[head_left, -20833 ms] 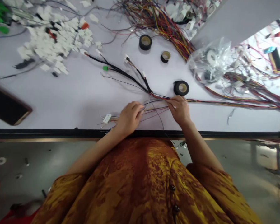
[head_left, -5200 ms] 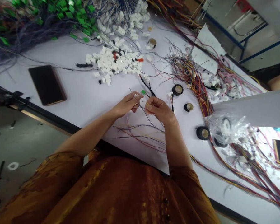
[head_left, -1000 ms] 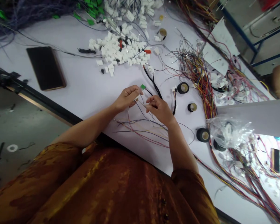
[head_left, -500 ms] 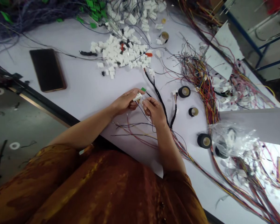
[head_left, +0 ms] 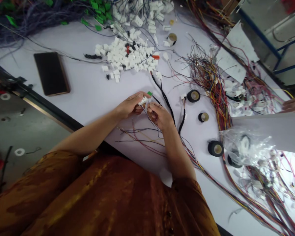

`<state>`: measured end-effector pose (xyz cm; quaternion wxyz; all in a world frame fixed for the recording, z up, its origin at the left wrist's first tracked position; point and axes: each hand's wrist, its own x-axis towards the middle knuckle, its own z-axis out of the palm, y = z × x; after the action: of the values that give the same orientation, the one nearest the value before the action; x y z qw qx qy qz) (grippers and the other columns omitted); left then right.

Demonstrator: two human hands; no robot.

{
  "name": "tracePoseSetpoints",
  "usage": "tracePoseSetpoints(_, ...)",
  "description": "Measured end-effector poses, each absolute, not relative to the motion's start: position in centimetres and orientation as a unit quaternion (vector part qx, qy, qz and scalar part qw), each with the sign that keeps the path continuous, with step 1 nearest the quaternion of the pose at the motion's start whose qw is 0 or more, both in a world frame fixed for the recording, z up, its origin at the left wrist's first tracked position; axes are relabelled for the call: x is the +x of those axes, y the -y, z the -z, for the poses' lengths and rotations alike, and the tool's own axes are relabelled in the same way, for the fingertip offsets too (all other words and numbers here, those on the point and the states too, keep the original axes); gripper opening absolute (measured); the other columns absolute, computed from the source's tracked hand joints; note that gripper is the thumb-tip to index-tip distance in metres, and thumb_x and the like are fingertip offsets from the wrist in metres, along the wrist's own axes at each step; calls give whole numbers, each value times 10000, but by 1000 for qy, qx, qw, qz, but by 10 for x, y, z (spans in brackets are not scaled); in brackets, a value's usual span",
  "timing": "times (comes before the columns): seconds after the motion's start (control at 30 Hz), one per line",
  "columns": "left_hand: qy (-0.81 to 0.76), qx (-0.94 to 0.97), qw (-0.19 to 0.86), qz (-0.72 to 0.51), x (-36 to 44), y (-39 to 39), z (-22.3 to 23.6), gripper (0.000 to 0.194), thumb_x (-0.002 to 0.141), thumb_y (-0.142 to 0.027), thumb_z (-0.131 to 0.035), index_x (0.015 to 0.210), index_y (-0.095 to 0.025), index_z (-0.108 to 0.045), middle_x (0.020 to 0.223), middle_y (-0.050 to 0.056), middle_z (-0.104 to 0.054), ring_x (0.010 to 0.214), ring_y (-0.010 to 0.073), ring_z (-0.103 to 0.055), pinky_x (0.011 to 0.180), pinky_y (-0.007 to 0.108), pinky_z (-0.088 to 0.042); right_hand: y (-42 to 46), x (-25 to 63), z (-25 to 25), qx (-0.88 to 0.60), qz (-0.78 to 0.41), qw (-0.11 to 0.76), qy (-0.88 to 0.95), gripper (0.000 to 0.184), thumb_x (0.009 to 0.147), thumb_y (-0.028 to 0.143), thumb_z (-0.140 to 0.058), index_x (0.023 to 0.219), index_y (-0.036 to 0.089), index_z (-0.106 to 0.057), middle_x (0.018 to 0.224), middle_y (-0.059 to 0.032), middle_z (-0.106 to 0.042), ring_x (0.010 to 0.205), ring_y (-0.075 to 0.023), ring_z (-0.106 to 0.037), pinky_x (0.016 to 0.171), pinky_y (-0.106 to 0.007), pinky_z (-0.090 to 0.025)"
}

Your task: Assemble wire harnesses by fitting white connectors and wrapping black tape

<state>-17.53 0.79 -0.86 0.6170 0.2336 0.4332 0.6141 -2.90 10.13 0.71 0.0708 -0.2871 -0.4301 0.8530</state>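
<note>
My left hand (head_left: 130, 105) holds a small white multi-pin wire connector (head_left: 143, 101) between thumb and fingers. My right hand (head_left: 158, 116) sits right beside it, fingertips pinched on thin wires (head_left: 147, 115) running into the connector. Just past the fingers is a small green tag (head_left: 149, 93). A black sleeved harness branch (head_left: 165, 103) curves down near my right hand. Loose thin coloured wires (head_left: 140, 136) fan out on the table below my wrists. The connector's pin end is partly hidden by my fingers.
A heap of white connectors (head_left: 123, 54) and a dark phone (head_left: 51, 73) lie on the white table (head_left: 76, 98). Black tape rolls (head_left: 193, 96) and a wire tangle (head_left: 208, 78) are to the right, with a plastic bag (head_left: 245, 142). A co-worker's hand (head_left: 293, 105) shows far right.
My hands have moved together over the white connector, which now shows in my left hand. The black harness branch lies nearer my right hand, and a co-worker's hand has appeared at the right edge.
</note>
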Motion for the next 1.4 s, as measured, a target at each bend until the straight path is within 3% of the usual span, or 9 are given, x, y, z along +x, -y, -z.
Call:
tracePoseSetpoints(0.33,-455,247,602,-609,-176,-8,5,285,974,-492,-515,1028,-217,-571,540,-86,-286,427,68,-250,448,183,-254,-104,-34,-3,-301,-838,99,444,483,703,460,-798,676,231,-374,524,97,-377,449,-49,-264,444,-215,-181)
tracePoseSetpoints(0.67,-473,249,593,-602,-174,-9,3,343,981,-528,-486,1047,-202,-572,555,-85,-266,421,70,-253,451,200,-245,-93,-16,-5,-318,-749,146,563,250,795,369,-687,724,216,-503,463,115,-345,418,-45,-252,432,-215,-175)
tracePoseSetpoints(0.87,-480,246,594,-597,-174,-9,-1,332,975,-521,-510,1020,-199,-577,549,-87,-277,420,67,-257,461,203,-248,-93,-17,-1,-313,-772,123,539,233,772,313,-675,693,216,-478,464,120,-352,407,-37,-235,427,-211,-180)
tracePoseSetpoints(1.17,-483,291,576,-592,-174,-9,5,360,962,-556,-524,1028,-204,-563,538,-87,-282,412,71,-281,449,204,-256,-92,-21,2,-333,-749,115,561,210,781,379,-669,766,209,-546,482,112,-356,424,-46,-250,428,-215,-170)
tracePoseSetpoints(1.4,-482,342,560,-581,-175,-9,18,428,934,-626,-518,1050,-217,-567,523,-100,-239,375,68,-226,401,202,-170,-85,-22,0,-354,-669,206,620,172,821,308,-625,723,195,-542,611,71,-408,544,-61,-327,521,-229,-275)
